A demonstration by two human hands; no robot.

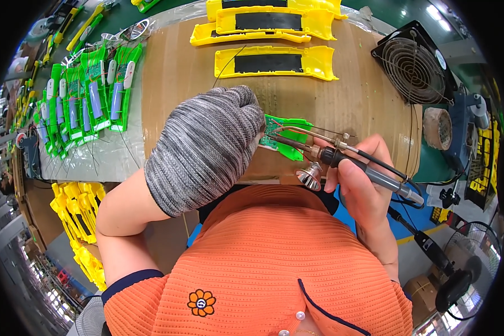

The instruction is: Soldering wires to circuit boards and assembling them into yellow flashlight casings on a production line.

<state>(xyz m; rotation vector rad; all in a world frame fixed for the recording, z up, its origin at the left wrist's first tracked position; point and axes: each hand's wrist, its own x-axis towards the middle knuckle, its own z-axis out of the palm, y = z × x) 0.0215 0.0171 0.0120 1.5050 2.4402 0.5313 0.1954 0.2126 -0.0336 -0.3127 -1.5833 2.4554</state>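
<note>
My left hand [210, 143], in a grey striped knit glove, is closed at the near end of a green plastic housing [297, 127]; the back of the hand hides its fingertips and part of the housing. A green circuit board [270, 124] shows inside. In my bare right hand [367, 187] is a soldering iron [383, 178] with a thin metal feed tube [311, 133] fixed alongside. The iron's tip reaches the circuit board close to my left fingers. A shiny cone-shaped reflector [309, 176] hangs by the housing, just left of my right fingers.
Yellow shells [319, 63] with black panels lie across the cardboard [173, 67] at the far side. Several green housings [116, 84] with batteries and wires stand at left. To the right are a black fan [413, 70] and a tape roll [437, 129]. Yellow parts [78, 218] sit lower left.
</note>
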